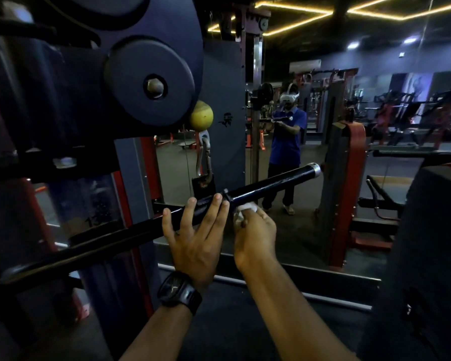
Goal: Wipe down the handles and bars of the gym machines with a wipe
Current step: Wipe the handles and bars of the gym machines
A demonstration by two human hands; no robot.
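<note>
Head view: a black bar (115,238) is slanting from lower left up to a silver-capped end at right.
Round plate (151,82): is sitting at upper left, above the bar.
Left hand (195,238): is lying wide across the bar's middle, fingers straight over its top; a black watch (179,291) is circling the wrist.
Clip (205,157): metal, is hanging under a yellow ball (201,116), joining the bar.
Wipe (245,208): white, is bunched against the bar's lower side, just right of the left fingers.
Right hand (255,238): is gripping the wipe, fingers curled round it.
Mirror (310,217): is reflecting the person behind the bar.
</note>
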